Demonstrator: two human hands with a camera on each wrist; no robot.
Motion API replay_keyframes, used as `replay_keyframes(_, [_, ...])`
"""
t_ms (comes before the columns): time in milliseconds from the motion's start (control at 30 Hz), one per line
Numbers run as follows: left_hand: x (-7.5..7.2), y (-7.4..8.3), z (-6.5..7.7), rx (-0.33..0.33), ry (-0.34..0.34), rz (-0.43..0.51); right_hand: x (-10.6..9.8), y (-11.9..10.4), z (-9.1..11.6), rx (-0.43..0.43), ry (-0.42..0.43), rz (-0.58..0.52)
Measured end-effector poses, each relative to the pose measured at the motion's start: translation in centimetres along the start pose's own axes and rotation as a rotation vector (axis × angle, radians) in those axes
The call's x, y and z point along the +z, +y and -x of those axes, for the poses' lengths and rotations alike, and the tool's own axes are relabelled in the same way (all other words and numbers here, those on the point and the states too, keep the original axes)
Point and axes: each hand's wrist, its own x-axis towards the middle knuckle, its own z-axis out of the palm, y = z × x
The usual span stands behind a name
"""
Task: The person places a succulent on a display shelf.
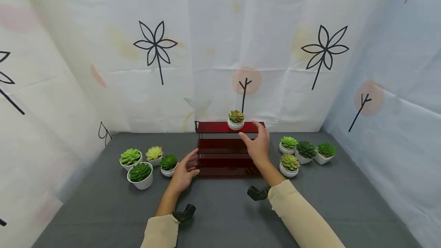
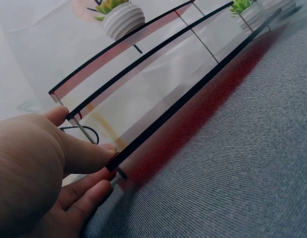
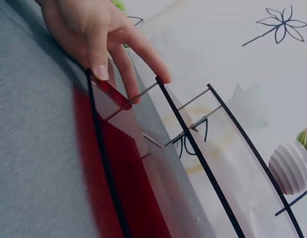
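Observation:
A three-tier display rack (image 1: 220, 145) has dark red translucent shelves with black edges. On its top tier sits a small succulent (image 1: 236, 117) in a ribbed white pot, near the middle. My left hand (image 1: 182, 173) holds the rack's left end; in the left wrist view the thumb presses the bottom tier's front corner, with fingers beside and below it. The right wrist view shows this same left hand (image 3: 101, 37) across the rack. My right hand (image 1: 259, 144), thumb and fingers spread, hovers just right of the potted succulent, holding nothing.
Several potted succulents stand left of the rack, the nearest a dark green one (image 1: 139, 175) in a white pot. More stand to the right, including a yellow-green one (image 1: 289, 164). A patterned cloth (image 1: 206, 49) hangs behind the grey table (image 1: 220, 209).

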Motion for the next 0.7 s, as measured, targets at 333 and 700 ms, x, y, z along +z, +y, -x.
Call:
replay_keyframes(333, [-0.2, 0.6, 0.3, -0.019, -0.012, 0.012, -2.5, 0.0, 2.1, -0.004, -0.025, -0.018])
replay_keyframes(700, [-0.1, 1.5, 0.6, -0.007, 0.0, 0.02, -4.8, 0.2, 4.8, -0.17, -0.056, 0.014])
